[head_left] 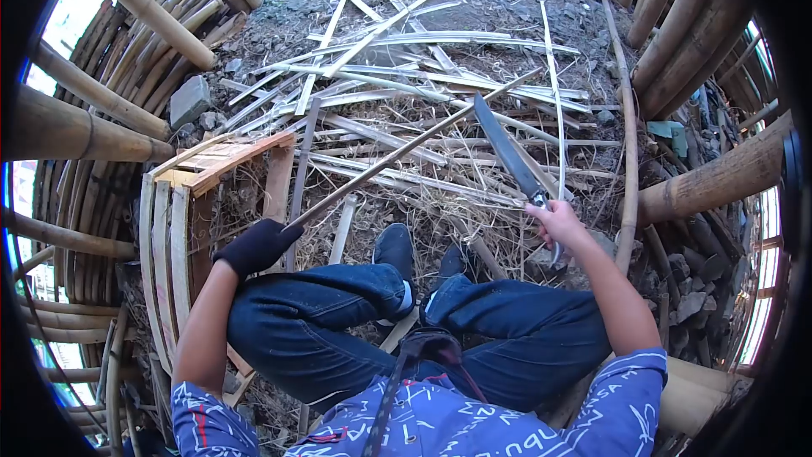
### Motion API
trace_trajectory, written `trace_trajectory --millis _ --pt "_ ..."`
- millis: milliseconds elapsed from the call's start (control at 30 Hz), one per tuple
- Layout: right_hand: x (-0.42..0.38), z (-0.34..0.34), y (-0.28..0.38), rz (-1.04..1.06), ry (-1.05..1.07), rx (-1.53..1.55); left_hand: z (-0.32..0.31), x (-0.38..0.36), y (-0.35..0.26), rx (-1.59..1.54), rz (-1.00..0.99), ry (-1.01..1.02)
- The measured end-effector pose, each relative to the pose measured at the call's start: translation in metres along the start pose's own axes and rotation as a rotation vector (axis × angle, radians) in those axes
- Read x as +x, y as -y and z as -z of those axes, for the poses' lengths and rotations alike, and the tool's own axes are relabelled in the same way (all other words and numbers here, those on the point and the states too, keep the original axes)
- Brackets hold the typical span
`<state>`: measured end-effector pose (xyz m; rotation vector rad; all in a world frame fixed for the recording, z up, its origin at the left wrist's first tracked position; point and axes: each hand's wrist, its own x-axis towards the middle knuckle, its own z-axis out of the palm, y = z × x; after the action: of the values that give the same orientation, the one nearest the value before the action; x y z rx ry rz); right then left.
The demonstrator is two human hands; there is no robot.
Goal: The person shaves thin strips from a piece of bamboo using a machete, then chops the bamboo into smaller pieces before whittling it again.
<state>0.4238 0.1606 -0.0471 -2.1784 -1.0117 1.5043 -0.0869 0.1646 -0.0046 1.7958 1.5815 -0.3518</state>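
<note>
My left hand (260, 247), in a black glove, is closed around the near end of a long, thin bamboo strip (397, 152). The strip slants up and away to the right across the middle of the view. In my bare right hand (558, 225) is the handle of a machete (507, 145). Its broad dark blade points away and slightly left, and its tip overlaps the far part of the strip in this view. Below and beyond both hands, many split bamboo strips (440, 38) lie crossed over one another on the ground.
A wooden slatted crate (165, 245) stands at my left beside my bent knee. A grey concrete block (190, 101) lies behind it. Thick bamboo poles (719, 165) lean in from both sides. Rubble (694, 288) is piled at the right, and a long pole (626, 135) lies on the ground there.
</note>
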Motion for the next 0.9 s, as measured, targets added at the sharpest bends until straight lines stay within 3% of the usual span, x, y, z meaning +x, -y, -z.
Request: trace_trajectory --millis 200,267,333,400,567,667,767,800,867,900 --pt "0.018 -0.016 -0.004 -0.016 0.109 0.094 0.001 0.000 0.013 0.312 -0.271 -0.137" --pt "0.024 -0.021 -0.001 -0.040 0.161 -0.045 0.006 -0.004 0.019 0.354 -0.171 -0.112" --pt "0.047 -0.025 -0.016 -0.047 0.166 -0.093 0.000 -0.001 0.041 0.392 -0.191 -0.113" --pt "0.070 -0.033 -0.028 0.137 -0.045 -0.220 -0.005 -0.003 0.052 0.456 -0.144 -0.120" --pt "0.055 -0.065 -0.019 0.083 0.048 -0.028 -0.005 -0.008 0.057 0.244 0.060 -0.149" --pt "0.041 -0.077 -0.006 0.062 0.100 0.084 0.010 -0.013 0.018 0.205 0.136 -0.090" --pt "0.025 -0.097 0.005 0.081 0.125 0.120 0.012 -0.012 0.013 0.430 0.107 -0.508" --pt "0.022 -0.104 0.008 0.091 0.130 0.163 0.019 -0.016 0.002 0.435 0.110 -0.510" --pt "0.013 -0.116 0.015 0.096 0.135 0.182 0.029 -0.023 -0.027 0.394 0.077 -0.775" --pt "0.011 -0.122 0.015 0.162 0.134 0.196 0.030 -0.022 -0.031 0.420 0.075 -0.798"
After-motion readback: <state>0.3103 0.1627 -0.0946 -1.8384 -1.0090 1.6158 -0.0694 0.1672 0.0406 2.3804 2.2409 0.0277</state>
